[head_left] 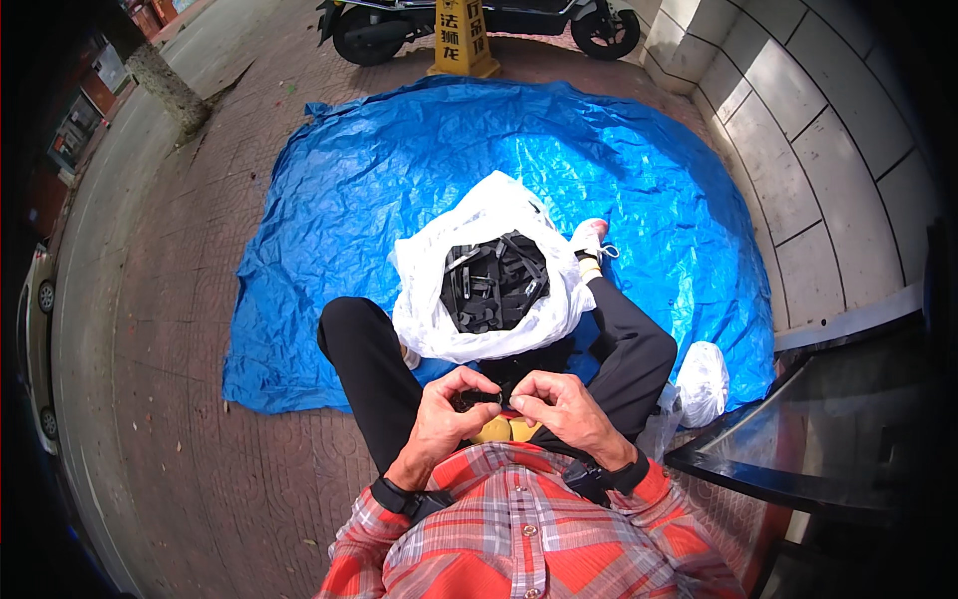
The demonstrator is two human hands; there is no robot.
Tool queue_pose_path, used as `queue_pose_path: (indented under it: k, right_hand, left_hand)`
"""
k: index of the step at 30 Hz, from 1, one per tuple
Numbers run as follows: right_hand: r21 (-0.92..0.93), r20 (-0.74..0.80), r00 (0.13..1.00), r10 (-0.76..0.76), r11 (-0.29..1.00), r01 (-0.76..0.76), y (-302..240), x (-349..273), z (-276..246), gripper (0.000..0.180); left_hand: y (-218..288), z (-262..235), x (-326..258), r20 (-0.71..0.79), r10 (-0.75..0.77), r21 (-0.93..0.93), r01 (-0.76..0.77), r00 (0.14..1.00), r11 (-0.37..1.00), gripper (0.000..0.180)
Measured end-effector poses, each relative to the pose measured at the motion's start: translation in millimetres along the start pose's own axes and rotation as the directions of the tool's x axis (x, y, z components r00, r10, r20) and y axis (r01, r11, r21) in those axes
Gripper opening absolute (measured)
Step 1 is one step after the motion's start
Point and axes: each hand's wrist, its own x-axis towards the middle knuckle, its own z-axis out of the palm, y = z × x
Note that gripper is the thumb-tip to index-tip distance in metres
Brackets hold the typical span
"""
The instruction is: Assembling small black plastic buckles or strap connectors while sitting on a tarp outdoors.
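My left hand (449,411) is closed, thumb against forefinger, on a small black piece (471,398) whose exact kind I cannot make out. Close beside it, my right hand (567,409) is pinched at the right end of the same piece, its fingertips hiding part of it. Both hands are held over my lap. Just beyond them stands a white plastic bag (424,309) with its mouth wide and rolled down. Inside lies a heap of black parts (496,283) that look like straps or buckles. Some black material (534,361) lies between the bag and my hands.
A crumpled blue tarp (329,200) spreads under the bag and my legs. Something yellow (499,430) shows below my hands. A tied white bag (704,384) sits at the right. Beyond the tarp are a yellow post (461,40) and a scooter (369,35); a tiled wall (828,170) rises right.
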Motion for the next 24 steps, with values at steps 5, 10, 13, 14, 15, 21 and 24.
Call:
queue_pose_path:
  k: [5,10,13,14,15,21,24]
  right_hand:
    - [0.020,-0.034,0.999,-0.032,0.999,0.033,-1.6,7.9,4.6,0.015]
    - [-0.897,-0.092,0.662,-0.744,0.351,0.270,-3.9,17.1,11.8,0.021]
    - [-0.727,-0.133,0.794,-0.593,0.603,0.329,-0.5,8.2,23.4,0.028]
    - [-0.531,-0.117,0.892,-0.438,0.786,0.316,0.8,8.6,28.1,0.028]
    - [-0.534,-0.137,0.889,-0.436,0.789,0.304,1.9,11.5,30.9,0.028]
    - [-0.615,-0.235,0.785,-0.574,0.713,0.337,18.9,21.4,31.2,0.016]
    - [-0.334,-0.379,0.872,-0.309,0.925,0.183,15.2,22.0,35.8,0.017]
  left_hand:
    - [-7.5,6.3,0.7,-0.068,0.060,-0.056,-0.063,0.996,0.996,0.019]
    - [-11.2,11.0,5.8,-0.204,0.200,0.055,-0.192,0.958,0.980,0.018]
    - [-18.3,11.0,9.3,-0.198,0.284,0.225,-0.238,0.938,0.945,0.016]
    - [-20.3,11.6,10.2,-0.199,0.342,0.341,-0.263,0.918,0.903,0.016]
    - [-22.0,9.9,9.8,-0.162,0.386,0.409,-0.294,0.908,0.864,0.018]
    - [-14.1,19.7,7.1,-0.158,0.370,0.350,-0.299,0.915,0.888,0.020]
    - [-17.1,17.5,8.3,-0.212,0.341,0.262,-0.283,0.916,0.923,0.019]
